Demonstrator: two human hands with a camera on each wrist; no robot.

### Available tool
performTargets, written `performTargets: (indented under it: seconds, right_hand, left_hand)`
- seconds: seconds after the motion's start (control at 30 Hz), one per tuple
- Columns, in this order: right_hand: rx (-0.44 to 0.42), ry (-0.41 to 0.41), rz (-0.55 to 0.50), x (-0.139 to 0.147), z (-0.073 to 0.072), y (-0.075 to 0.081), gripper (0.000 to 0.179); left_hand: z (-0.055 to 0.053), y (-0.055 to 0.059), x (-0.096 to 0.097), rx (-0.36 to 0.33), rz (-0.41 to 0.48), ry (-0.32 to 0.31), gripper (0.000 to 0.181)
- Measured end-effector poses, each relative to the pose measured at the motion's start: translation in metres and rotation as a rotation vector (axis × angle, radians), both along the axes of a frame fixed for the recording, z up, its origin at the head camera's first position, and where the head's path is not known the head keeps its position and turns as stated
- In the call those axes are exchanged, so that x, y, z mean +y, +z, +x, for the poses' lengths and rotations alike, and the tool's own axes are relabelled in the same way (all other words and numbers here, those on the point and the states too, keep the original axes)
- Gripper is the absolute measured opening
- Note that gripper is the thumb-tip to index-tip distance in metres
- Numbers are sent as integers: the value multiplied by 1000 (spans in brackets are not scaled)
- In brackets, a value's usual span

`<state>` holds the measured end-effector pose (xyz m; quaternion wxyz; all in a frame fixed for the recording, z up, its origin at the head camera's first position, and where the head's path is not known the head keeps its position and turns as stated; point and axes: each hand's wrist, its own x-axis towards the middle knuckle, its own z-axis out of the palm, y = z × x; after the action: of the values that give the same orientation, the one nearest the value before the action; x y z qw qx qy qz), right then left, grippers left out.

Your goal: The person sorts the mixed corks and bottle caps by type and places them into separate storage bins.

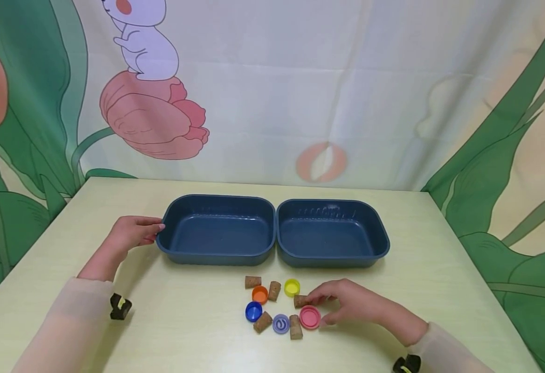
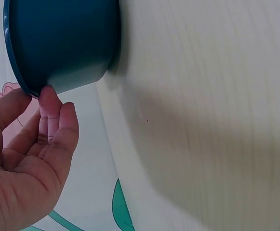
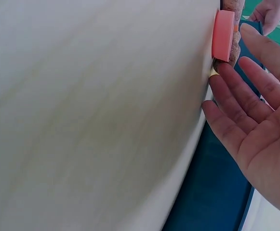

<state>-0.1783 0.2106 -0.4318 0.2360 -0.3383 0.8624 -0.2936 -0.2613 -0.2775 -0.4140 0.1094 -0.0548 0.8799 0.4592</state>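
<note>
My left hand (image 1: 132,232) pinches the left rim of the left dark blue plastic basin (image 1: 218,235). In the left wrist view, the thumb and fingertips meet at the rim of this basin (image 2: 67,43). My right hand (image 1: 354,301) is low over the table with fingers spread and nothing gripped. Its thumb is right beside a pink bottle cap (image 1: 310,317), and its fingertips overlap a cork (image 1: 300,300). The right wrist view shows the pink cap (image 3: 223,36) between the thumb and the other fingers, which are loosely bent.
Right of the first basin, a second dark blue basin (image 1: 330,238) stands against it. Before them lie an orange cap (image 1: 260,295), a yellow cap (image 1: 292,287), a blue cap (image 1: 254,312), a purple cap (image 1: 281,324) and several corks (image 1: 296,328). A printed curtain (image 1: 263,103) hangs behind the table.
</note>
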Motion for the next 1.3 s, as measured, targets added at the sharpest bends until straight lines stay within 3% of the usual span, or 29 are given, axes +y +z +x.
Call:
performTargets:
  seconds: [1.3]
  right_hand:
    - [143,91,60,-7,2,-5,40]
  left_hand:
    - [3,4,1,-27,28,5,53]
